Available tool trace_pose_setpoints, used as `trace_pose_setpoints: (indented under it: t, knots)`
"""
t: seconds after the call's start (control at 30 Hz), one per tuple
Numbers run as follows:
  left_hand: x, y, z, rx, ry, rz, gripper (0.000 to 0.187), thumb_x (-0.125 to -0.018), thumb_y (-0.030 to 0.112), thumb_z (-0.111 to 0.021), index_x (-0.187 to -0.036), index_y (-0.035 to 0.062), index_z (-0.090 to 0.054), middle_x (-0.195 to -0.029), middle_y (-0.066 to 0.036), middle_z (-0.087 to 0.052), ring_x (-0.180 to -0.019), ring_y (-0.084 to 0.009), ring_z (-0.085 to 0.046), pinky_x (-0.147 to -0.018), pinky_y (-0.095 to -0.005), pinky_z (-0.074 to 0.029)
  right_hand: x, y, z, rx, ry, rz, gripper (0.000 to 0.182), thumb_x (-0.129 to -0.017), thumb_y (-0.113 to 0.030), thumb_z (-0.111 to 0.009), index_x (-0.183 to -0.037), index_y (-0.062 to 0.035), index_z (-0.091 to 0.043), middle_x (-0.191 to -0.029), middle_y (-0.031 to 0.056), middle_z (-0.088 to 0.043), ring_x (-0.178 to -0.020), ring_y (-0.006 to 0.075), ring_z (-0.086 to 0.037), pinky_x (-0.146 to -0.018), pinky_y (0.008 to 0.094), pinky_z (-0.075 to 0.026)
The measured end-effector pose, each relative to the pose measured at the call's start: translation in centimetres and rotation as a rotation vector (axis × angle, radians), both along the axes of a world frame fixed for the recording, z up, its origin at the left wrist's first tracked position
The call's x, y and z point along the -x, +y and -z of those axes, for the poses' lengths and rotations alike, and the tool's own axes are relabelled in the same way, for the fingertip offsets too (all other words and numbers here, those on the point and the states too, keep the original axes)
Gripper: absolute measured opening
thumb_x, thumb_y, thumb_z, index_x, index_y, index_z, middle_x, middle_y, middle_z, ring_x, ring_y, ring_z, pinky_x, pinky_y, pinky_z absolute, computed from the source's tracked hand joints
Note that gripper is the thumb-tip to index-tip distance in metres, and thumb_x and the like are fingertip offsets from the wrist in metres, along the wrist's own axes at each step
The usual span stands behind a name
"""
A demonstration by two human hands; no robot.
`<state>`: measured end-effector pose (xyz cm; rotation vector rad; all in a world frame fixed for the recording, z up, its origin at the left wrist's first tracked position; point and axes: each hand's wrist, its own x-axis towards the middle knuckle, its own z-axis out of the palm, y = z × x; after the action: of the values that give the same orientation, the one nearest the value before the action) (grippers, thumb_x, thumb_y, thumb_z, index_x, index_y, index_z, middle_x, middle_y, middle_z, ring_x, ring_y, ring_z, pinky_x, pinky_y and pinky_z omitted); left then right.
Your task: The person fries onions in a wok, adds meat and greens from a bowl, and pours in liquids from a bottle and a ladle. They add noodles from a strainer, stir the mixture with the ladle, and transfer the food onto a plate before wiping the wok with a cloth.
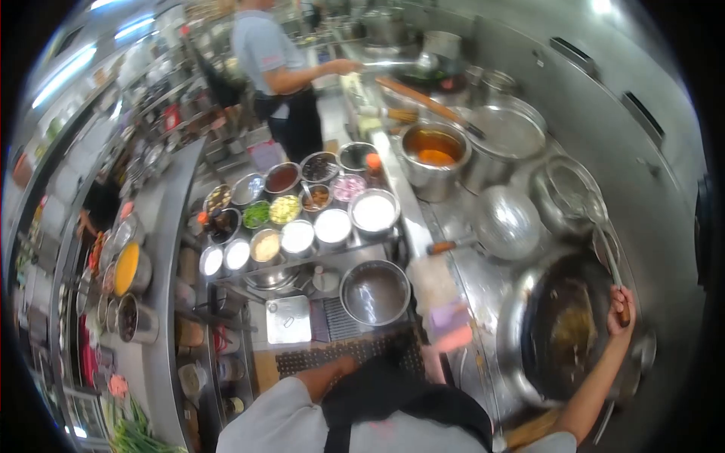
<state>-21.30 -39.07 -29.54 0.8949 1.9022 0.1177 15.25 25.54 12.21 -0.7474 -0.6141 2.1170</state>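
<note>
My right hand (621,310) is closed around the wooden grip of a long-handled ladle (609,243). Its metal shaft reaches away from me toward a pot (563,192) beside the back wall. The ladle's head is hard to tell apart from the strainer-like round shape over that pot. Just left of my right hand is a large dark wok (555,340) with some brownish liquid at the bottom. My left forearm (326,375) bends in toward the black apron, and the hand itself is hidden there.
A perforated strainer (507,223) with a wooden handle lies beyond the wok. Farther off stand a pot of orange liquid (436,155) and a wide pot (510,130). Ingredient bowls (285,209) and a steel basin (375,293) are left. Another person (272,68) stands ahead.
</note>
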Motion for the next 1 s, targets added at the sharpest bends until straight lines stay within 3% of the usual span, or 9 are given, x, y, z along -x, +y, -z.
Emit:
trace_pose_setpoints:
  t: [0.1,0.2,0.27,0.43,0.53,0.67,0.77,0.9,1.0]
  knots:
    - [0.5,0.1,1.7,-0.213,0.076,0.208,0.04,-0.093,0.029,-0.051,-0.122,0.0025,-0.061,-0.119,-0.022,-0.064,-0.109,-0.0368,-0.062,-0.094,-0.0432,-0.048,-6.5,-4.6,-0.6,-0.052,0.009,-0.031,0.017,-0.095,-0.009,-0.055,-0.099,0.008,-0.054,-0.068,0.0071,-0.052,-0.045,0.0092,-0.044,-0.034,0.0209,-0.034]
    - [-1.1,0.1,-1.5,-0.246,-0.09,-0.059,0.04,-0.092,0.022,-0.052,-0.124,0.0013,-0.06,-0.123,-0.02,-0.063,-0.113,-0.0305,-0.062,-0.096,-0.0403,-0.048,-9.9,-11.5,-2.7,0.007,0.069,-0.146,0.015,-0.097,-0.007,-0.052,-0.084,0.0,-0.048,-0.071,0.0073,-0.052,-0.046,0.0069,-0.041,-0.034,0.0202,-0.032]
    - [-2.7,-1.3,-1.9,-0.305,-0.057,-0.057,0.04,-0.088,0.017,-0.056,-0.123,0.0001,-0.06,-0.103,-0.022,-0.068,-0.094,-0.0304,-0.068,-0.085,-0.0405,-0.052,-11.9,-15.3,-3.6,-0.096,-0.032,-0.163,0.01,-0.094,-0.005,-0.056,-0.096,0.0016,-0.049,-0.075,0.0099,-0.054,-0.05,0.0079,-0.046,-0.037,0.0194,-0.038]
    - [-6.1,-1.5,-5.1,-0.394,-0.204,-0.157,0.028,-0.09,0.015,-0.058,-0.114,0.0014,-0.063,-0.092,-0.014,-0.067,-0.085,-0.0213,-0.065,-0.079,-0.0318,-0.05,-14.4,-21.3,-3.4,-0.138,-0.571,-0.001,0.063,-0.085,0.001,-0.06,-0.14,0.0052,-0.03,-0.082,0.0146,-0.058,-0.059,0.012,-0.054,-0.04,0.023,-0.043]
    - [-7.9,1.9,-15.8,-0.458,-0.336,-0.112,0.022,-0.091,0.016,-0.06,-0.108,0.0025,-0.064,-0.089,-0.011,-0.066,-0.084,-0.0185,-0.064,-0.078,-0.029,-0.049,-15.4,-24.4,-1.2,-0.419,-0.996,-0.118,0.064,-0.082,0.0,-0.06,-0.141,0.0058,-0.038,-0.075,0.0094,-0.058,-0.058,0.0111,-0.055,-0.039,0.0271,-0.041]
    - [-11.0,4.5,-30.4,-0.357,-0.707,-0.056,0.02,-0.092,0.017,-0.063,-0.106,0.0028,-0.064,-0.094,-0.01,-0.066,-0.091,-0.0192,-0.063,-0.082,-0.029,-0.049,-17.5,-30.2,3.0,-0.882,-1.469,0.16,0.06,-0.081,-0.004,-0.059,-0.14,0.0002,-0.047,-0.078,0.0095,-0.061,-0.065,0.0151,-0.056,-0.059,0.0311,-0.047]
    - [-11.6,3.7,-32.1,-0.613,-0.557,0.343,0.022,-0.093,0.015,-0.064,-0.111,0.0024,-0.064,-0.095,-0.003,-0.063,-0.088,-0.0127,-0.059,-0.08,-0.0262,-0.047,-18.8,-35.5,5.1,-0.996,-1.636,0.402,0.059,-0.079,-0.008,-0.061,-0.138,-0.0033,-0.05,-0.102,0.0212,-0.067,-0.082,0.0217,-0.062,-0.078,0.0345,-0.049]
    - [-8.2,0.5,-30.7,-0.777,-0.472,0.462,0.026,-0.094,0.012,-0.06,-0.118,0.002,-0.062,-0.105,-0.009,-0.065,-0.097,-0.0224,-0.062,-0.086,-0.0331,-0.049,-22.2,-41.4,9.7,-0.918,-1.564,0.458,0.053,-0.087,-0.008,-0.065,-0.137,0.002,-0.051,-0.13,0.0212,-0.06,-0.12,0.0302,-0.059,-0.101,0.0334,-0.043]
    - [-5.9,-2.6,-31.9,-0.748,-0.369,0.522,0.031,-0.094,0.012,-0.059,-0.124,0.0033,-0.06,-0.11,-0.013,-0.064,-0.101,-0.028,-0.062,-0.089,-0.0375,-0.049,-26.1,-43.6,14.4,-0.984,-1.871,0.417,0.056,-0.083,0.001,-0.061,-0.138,0.004,-0.048,-0.132,0.0261,-0.054,-0.124,0.0396,-0.051,-0.106,0.0417,-0.038]
